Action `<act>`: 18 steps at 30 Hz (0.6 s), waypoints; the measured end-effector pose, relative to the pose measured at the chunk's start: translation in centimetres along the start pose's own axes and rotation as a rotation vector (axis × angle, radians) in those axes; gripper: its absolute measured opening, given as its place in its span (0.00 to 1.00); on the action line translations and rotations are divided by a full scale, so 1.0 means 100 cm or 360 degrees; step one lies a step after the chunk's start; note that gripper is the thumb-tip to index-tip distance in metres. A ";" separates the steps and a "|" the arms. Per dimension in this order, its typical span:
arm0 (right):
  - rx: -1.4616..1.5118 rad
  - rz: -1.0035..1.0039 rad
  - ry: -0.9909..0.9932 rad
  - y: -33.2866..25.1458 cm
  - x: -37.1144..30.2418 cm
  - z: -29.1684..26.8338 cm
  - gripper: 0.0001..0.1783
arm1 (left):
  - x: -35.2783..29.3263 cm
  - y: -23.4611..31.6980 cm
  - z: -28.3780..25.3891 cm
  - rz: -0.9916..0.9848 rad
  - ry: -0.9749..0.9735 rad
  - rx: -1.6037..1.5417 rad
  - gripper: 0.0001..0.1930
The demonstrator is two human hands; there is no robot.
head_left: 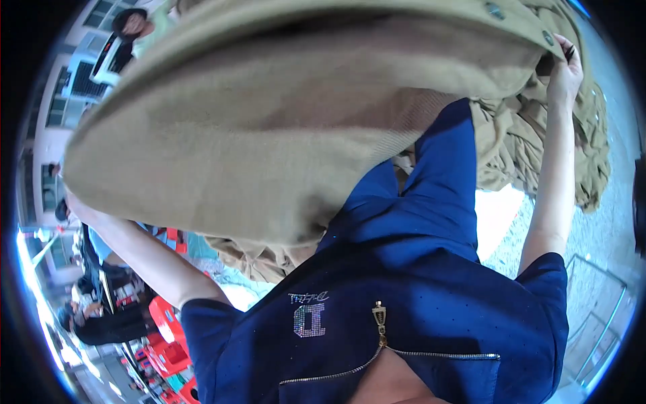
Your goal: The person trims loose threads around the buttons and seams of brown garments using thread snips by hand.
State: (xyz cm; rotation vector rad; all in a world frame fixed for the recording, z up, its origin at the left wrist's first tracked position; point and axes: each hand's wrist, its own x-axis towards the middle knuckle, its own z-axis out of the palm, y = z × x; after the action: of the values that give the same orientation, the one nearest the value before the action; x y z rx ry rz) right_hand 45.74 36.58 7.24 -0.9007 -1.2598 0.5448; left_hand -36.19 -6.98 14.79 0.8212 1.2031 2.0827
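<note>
The fingers (pixel 565 47) of the right hand (pixel 566 73), at the upper right of the frame, are clamped on the edge of a large khaki cloth (pixel 269 161), just beside two dark round fasteners (pixel 494 10) set along that edge. The left hand (pixel 68 195) is at the far left of the frame, against the cloth's outer end and mostly hidden by it; whether its fingers are closed on the cloth I cannot tell.

The khaki cloth is spread between the two hands, filling the upper middle of the frame, its broad face slightly blurred. A band of ribbed or mesh-like texture shows right of centre, and its lower edge sags toward the wearer's blue trousers (pixel 441 158).

Beyond the right hand, a crumpled heap of similar khaki fabric (pixel 593 145) lies at the right; more folds (pixel 259 261) show under the cloth at the lower left of centre. The wearer's blue top (pixel 431 296), with a zip and a glittering emblem, takes up the lower middle.

Farther out, a thin metal frame (pixel 624 289) stands on the grey floor (pixel 616 229) at the lower right. Red plastic items (pixel 165 357) and a person in dark clothes (pixel 111 328) are at the lower left; another person in a dark hat (pixel 134 23) is at the upper left.
</note>
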 end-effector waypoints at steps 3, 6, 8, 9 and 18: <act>-0.0494 -0.0607 -0.0272 -0.011 -0.060 -0.024 0.12 | -0.049 -0.035 0.089 -0.0132 0.0078 0.0010 0.15; -0.0801 -0.0841 -0.0613 -0.005 -0.130 -0.030 0.14 | -0.053 -0.102 0.085 -0.0311 0.0186 0.0070 0.16; -0.0984 -0.0784 -0.0898 0.020 -0.175 -0.045 0.15 | -0.062 -0.156 0.099 -0.0598 0.0289 0.0245 0.15; -0.1041 -0.0577 -0.0983 0.028 -0.197 -0.049 0.15 | -0.067 -0.175 0.087 -0.0722 0.0237 0.0164 0.15; -0.0767 0.0481 -0.0502 0.054 -0.267 -0.071 0.10 | -0.104 -0.239 0.104 -0.0944 0.0174 -0.0147 0.11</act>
State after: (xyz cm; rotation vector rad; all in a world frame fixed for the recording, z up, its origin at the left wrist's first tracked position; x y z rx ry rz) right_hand 46.46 16.78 -12.79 -1.4673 -1.5873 0.6505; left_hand -17.40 0.66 -4.57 0.2583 1.2136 1.6866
